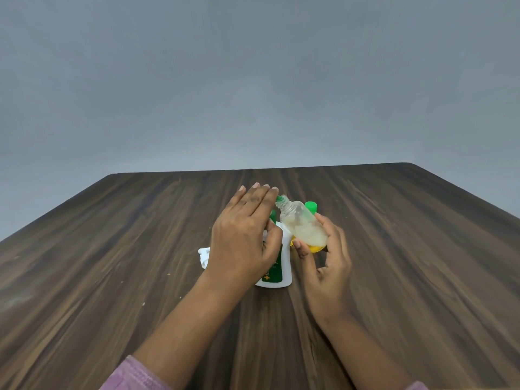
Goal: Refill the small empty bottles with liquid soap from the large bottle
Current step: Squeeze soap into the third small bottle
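Observation:
My right hand (323, 266) grips a small clear bottle (305, 226), tilted with its open neck up and to the left. Pale yellow soap and foam sit in its lower half. My left hand (242, 235) hovers with straight fingers over the large white bottle (285, 274), which has a green label and stands on the table. The index fingertip is at a small green piece (279, 198) beside the small bottle's neck; whether it holds it is unclear. Behind the hands show a green cap (311, 206) and another green top (272, 215).
A white pump part (204, 256) lies on the dark wooden table (112, 277) just left of my left wrist. A few crumbs dot the table's left side. The far table edge meets a plain grey wall.

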`<action>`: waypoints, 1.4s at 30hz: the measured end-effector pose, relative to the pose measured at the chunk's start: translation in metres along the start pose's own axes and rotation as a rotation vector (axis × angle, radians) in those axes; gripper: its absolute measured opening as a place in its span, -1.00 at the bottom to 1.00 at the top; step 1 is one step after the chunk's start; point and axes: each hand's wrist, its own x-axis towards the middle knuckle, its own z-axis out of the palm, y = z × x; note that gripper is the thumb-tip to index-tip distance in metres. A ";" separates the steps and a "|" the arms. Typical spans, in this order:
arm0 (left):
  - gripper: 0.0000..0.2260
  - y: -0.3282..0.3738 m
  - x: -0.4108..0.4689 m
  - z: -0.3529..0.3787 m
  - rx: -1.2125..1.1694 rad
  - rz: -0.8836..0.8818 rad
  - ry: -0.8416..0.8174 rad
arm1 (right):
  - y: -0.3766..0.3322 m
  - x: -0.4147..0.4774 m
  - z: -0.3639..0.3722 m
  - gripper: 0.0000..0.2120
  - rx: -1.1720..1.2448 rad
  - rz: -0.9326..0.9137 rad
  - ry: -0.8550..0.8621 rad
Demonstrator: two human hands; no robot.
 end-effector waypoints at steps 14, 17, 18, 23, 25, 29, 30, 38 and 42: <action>-0.58 0.000 0.000 -0.001 -0.012 -0.007 0.015 | 0.000 0.000 0.001 -0.60 0.012 -0.009 0.001; -0.57 0.002 -0.006 0.004 -0.016 -0.050 0.017 | 0.004 0.000 0.001 -0.60 -0.021 -0.001 -0.006; -0.57 0.002 -0.007 0.005 -0.022 -0.058 0.014 | 0.005 0.000 0.000 -0.60 -0.024 0.003 -0.011; -0.57 0.003 -0.004 0.002 -0.011 -0.039 0.017 | 0.003 0.000 -0.001 -0.60 0.003 0.010 -0.017; -0.57 0.003 -0.002 0.000 0.000 -0.021 0.020 | 0.002 0.000 0.000 -0.60 0.012 0.001 -0.014; -0.57 0.002 -0.001 0.000 0.008 -0.010 0.029 | 0.003 0.001 0.001 -0.61 0.014 0.006 -0.008; -0.57 0.002 -0.002 0.002 0.005 -0.017 0.032 | 0.004 0.001 0.001 -0.61 0.009 0.006 -0.010; -0.55 0.005 -0.008 0.008 -0.015 -0.050 0.031 | 0.007 0.000 -0.003 -0.61 -0.012 0.023 -0.015; -0.57 0.003 0.000 0.002 0.008 -0.012 0.031 | 0.004 0.000 0.000 -0.60 0.005 0.013 -0.012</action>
